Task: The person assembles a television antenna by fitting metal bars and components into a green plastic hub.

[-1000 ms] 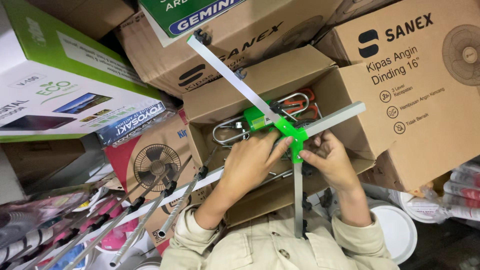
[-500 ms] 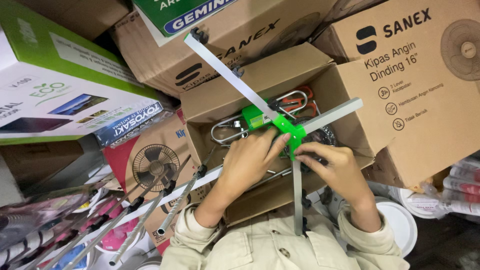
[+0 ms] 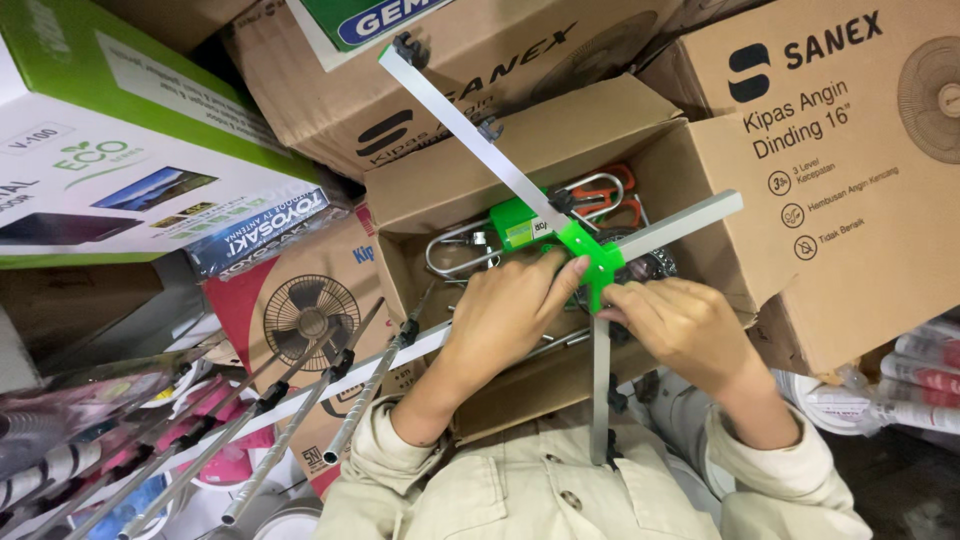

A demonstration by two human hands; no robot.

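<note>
I hold an aluminium antenna frame over an open cardboard box (image 3: 640, 110). Its green plastic joint (image 3: 590, 255) links three flat bars: one runs up and left (image 3: 470, 125), one runs right (image 3: 680, 225), one hangs down towards my chest (image 3: 600, 390). My left hand (image 3: 510, 315) grips from the left, its fingertips pressed on the joint. On the joint's lower right side, my right hand (image 3: 685, 325) pinches it. A green block with a small label (image 3: 515, 225) sits on the bar just left of the joint.
Inside the box lie metal U-clamps (image 3: 455, 250) and orange-edged brackets (image 3: 600, 190). A second antenna boom with several thin rods (image 3: 330, 380) slants across the lower left. Stacked fan cartons (image 3: 840, 150), a green and white carton (image 3: 110, 150) and white round parts (image 3: 830, 405) crowd around.
Both hands stay on the green joint. The frame and hands have shifted a little to the right, and my right fingers have closed further under the joint.
</note>
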